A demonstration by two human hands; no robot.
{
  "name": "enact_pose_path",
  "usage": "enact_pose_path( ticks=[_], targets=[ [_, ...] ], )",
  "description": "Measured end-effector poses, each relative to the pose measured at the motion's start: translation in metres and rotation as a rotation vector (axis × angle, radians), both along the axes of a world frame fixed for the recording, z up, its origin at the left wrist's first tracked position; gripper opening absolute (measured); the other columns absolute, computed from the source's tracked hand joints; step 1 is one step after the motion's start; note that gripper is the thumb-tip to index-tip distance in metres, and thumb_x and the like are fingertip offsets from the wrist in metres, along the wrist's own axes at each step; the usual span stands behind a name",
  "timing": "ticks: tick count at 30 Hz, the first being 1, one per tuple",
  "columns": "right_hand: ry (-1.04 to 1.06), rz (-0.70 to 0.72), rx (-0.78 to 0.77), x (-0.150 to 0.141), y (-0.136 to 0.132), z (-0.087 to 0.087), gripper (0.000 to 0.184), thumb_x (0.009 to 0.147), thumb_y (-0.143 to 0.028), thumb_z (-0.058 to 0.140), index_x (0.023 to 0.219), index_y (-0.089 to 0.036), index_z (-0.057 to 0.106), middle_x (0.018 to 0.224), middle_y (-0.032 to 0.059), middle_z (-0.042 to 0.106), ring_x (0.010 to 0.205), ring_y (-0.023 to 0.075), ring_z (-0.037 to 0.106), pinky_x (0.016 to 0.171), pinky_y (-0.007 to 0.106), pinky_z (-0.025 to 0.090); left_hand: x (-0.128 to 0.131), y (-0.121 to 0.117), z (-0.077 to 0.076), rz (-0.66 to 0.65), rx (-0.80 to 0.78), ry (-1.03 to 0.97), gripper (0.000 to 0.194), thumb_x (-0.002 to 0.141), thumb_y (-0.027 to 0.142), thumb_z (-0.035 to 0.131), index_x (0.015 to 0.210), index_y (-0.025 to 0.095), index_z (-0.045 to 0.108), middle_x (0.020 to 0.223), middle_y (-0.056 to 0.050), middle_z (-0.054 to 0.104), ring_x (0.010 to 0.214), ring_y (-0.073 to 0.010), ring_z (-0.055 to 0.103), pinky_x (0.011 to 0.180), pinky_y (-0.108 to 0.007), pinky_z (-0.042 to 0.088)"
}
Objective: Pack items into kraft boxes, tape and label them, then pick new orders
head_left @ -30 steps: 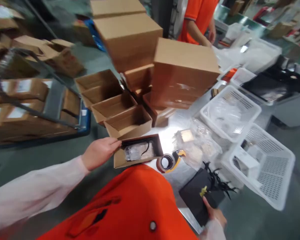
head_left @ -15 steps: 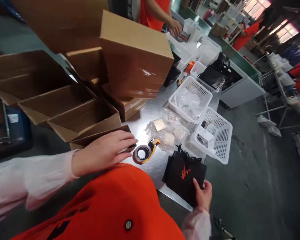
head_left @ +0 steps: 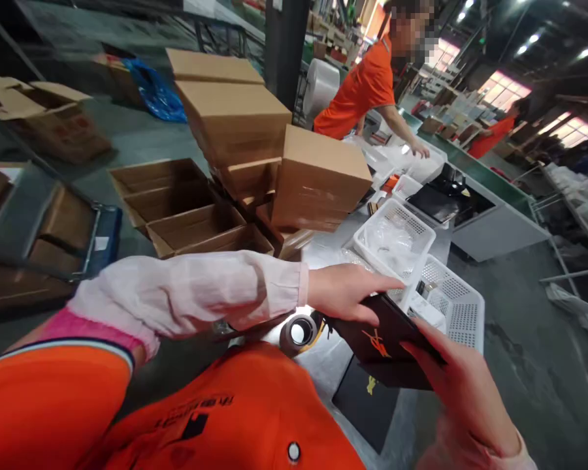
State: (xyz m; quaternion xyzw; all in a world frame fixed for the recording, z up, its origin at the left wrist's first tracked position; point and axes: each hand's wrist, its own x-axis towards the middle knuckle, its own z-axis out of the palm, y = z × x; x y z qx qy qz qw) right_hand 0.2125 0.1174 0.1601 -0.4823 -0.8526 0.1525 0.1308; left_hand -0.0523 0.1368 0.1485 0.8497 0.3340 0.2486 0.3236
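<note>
Several flat black gift bags (head_left: 377, 343) with a gold-orange logo are raised and tilted above the table. My left hand (head_left: 347, 292) grips their far left end, thumb on the logo face. At the right end, my right hand (head_left: 475, 385) pinches them between thumb and fingers. Below lies another flat black piece with a gold logo (head_left: 370, 398) on the metal table. A tape dispenser (head_left: 300, 333) with a roll of tape sits under my left forearm, partly hidden.
White perforated baskets (head_left: 396, 243) stand beyond my hands, holding clear plastic bags and small white boxes. Open cardboard boxes (head_left: 196, 225) fill the left. Across the table a co-worker in an orange shirt (head_left: 360, 88) reaches over white packaging.
My left hand has left the cardboard box edge and moved right onto the black bags. The bags have risen off the table, and the view has tilted up.
</note>
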Motion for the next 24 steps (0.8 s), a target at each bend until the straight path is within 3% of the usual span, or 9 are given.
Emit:
enact_pose_path(
  ticks=[3,7,12,16,19,22,24],
  targets=[
    [0.145,-0.079,0.019,-0.021,0.02,0.0,0.04,0.078,-0.049,0.061,0.105,-0.021,0.068,0.092,0.0051,0.073,0.077,0.0229,0.069,0.066,0.029,0.057,-0.021,0.002,-0.017,0.215,-0.028,-0.041,0.067,0.076,0.021,0.071,0.137,0.014,0.045,0.116,-0.011,0.068,0.104,-0.0235,0.063,0.087,-0.03,0.048],
    [0.278,-0.193,0.025,-0.043,0.028,-0.008,0.045,0.074,-0.055,0.064,0.099,-0.018,0.069,0.089,0.0063,0.073,0.077,0.0233,0.067,0.07,0.032,0.056,-0.044,-0.008,-0.039,0.398,0.091,-0.181,0.034,0.083,0.018,0.061,0.117,0.018,0.065,0.106,-0.007,0.071,0.098,-0.0197,0.065,0.087,-0.029,0.049],
    [0.229,0.026,-0.318,-0.048,0.031,-0.013,0.04,0.08,-0.053,0.059,0.098,-0.019,0.072,0.085,0.0037,0.073,0.075,0.0216,0.067,0.067,0.029,0.056,-0.071,-0.019,-0.072,0.596,0.129,-0.404,0.026,0.082,0.02,0.054,0.099,0.015,0.073,0.096,-0.008,0.074,0.088,-0.0185,0.068,0.083,-0.029,0.053],
    [0.294,0.043,-0.486,-0.048,0.035,-0.021,0.042,0.083,-0.054,0.053,0.093,-0.02,0.074,0.085,0.0034,0.073,0.083,0.0231,0.067,0.074,0.032,0.056,-0.085,-0.023,-0.09,0.748,0.006,-0.437,0.028,0.079,0.029,0.058,0.096,0.013,0.074,0.099,-0.009,0.074,0.089,-0.0216,0.069,0.084,-0.033,0.054],
    [0.389,-0.076,-0.433,-0.052,0.036,-0.028,0.046,0.081,-0.058,0.051,0.087,-0.019,0.074,0.078,0.0036,0.073,0.075,0.0223,0.067,0.069,0.032,0.056,-0.093,-0.033,-0.08,0.786,0.013,-0.324,0.031,0.081,0.034,0.056,0.098,0.013,0.07,0.096,-0.008,0.074,0.086,-0.0209,0.068,0.081,-0.031,0.054],
    [0.37,-0.181,-0.272,-0.042,0.034,-0.027,0.043,0.076,-0.058,0.055,0.078,-0.019,0.073,0.076,0.0042,0.072,0.072,0.0221,0.066,0.067,0.03,0.056,-0.108,-0.048,-0.051,0.686,0.068,-0.167,0.028,0.085,0.033,0.05,0.1,0.014,0.064,0.093,-0.006,0.072,0.08,-0.0167,0.066,0.075,-0.025,0.053],
    [0.331,-0.216,-0.226,-0.022,0.029,-0.025,0.039,0.075,-0.056,0.058,0.08,-0.021,0.074,0.081,0.0046,0.073,0.075,0.0227,0.068,0.067,0.03,0.057,-0.124,-0.057,-0.029,0.624,0.089,-0.109,0.032,0.086,0.032,0.048,0.109,0.014,0.06,0.103,-0.007,0.069,0.087,-0.0163,0.065,0.078,-0.023,0.052]
  ],
)
